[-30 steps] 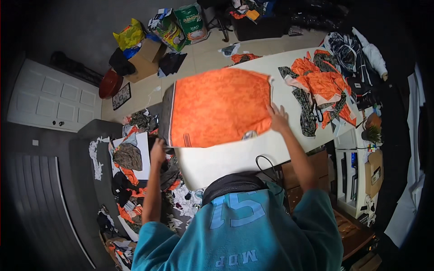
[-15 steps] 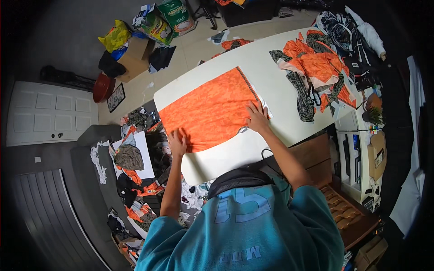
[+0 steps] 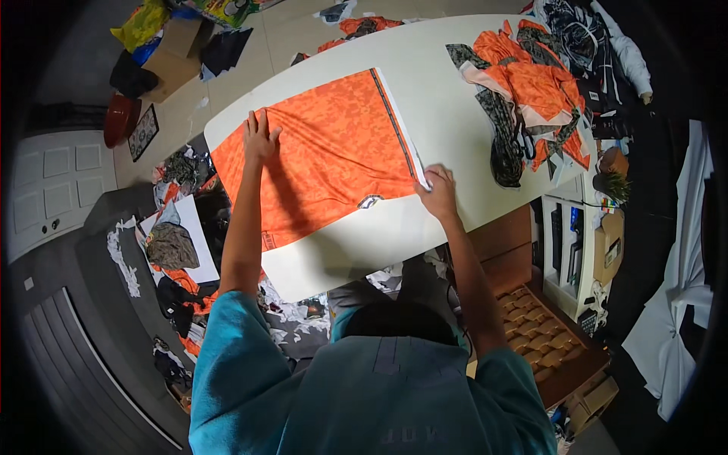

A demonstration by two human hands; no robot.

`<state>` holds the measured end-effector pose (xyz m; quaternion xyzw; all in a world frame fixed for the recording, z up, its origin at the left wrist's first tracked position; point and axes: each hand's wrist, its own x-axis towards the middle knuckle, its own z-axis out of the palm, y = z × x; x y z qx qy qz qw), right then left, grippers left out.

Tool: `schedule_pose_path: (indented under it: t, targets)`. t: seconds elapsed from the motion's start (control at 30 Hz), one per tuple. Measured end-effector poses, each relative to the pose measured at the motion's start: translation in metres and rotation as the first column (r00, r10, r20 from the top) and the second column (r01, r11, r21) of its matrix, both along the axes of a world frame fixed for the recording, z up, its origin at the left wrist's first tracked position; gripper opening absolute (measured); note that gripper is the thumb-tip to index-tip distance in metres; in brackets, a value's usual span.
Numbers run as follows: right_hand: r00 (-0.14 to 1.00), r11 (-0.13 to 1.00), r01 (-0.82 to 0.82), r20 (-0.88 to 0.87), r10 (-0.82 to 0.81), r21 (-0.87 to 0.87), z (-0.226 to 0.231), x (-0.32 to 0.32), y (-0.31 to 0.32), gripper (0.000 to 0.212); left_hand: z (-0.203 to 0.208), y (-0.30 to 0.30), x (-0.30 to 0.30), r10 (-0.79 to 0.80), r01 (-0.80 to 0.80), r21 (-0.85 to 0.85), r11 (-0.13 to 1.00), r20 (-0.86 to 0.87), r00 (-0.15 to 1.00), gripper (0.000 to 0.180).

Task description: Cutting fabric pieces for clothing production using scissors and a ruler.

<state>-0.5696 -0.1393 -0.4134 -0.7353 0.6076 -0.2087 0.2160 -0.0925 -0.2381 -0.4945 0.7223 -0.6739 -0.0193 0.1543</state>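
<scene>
An orange camouflage-patterned cloth panel (image 3: 326,144) lies on the white table (image 3: 296,277), with wrinkles running across its middle. A dark striped band (image 3: 393,121) edges its right side, and a white strip shows just beyond that band. On its near edge is a small dark-and-white emblem (image 3: 369,202). My left hand (image 3: 260,138) rests open on the panel near its far left edge, fingers spread. At the near right corner, my right hand (image 3: 438,192) is closed, its thumb and fingers pinching the cloth's edge beside the white strip.
A heap of orange and dark camouflage cloth pieces (image 3: 531,91) lies at the table's right end, with scissors (image 3: 525,142) on it. A brown tufted chair (image 3: 535,334) stands at the near right. Cloth scraps and a grey-brown bundle (image 3: 172,246) sit at the left.
My left hand has gone from the panel's near left corner to its far left part. My right hand has moved to the near right corner and closed there. The view has shifted too.
</scene>
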Motion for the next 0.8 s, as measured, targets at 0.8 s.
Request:
schedule_pose_path:
  t: [0.8]
  targets:
    - [0.336, 0.492, -0.343, 0.594, -0.731, 0.800, 0.036, -0.040, 0.031, 0.012, 0.115, 0.269, -0.197, 0.112, -0.062, 0.233, 0.970, -0.207, 0.972, 0.073]
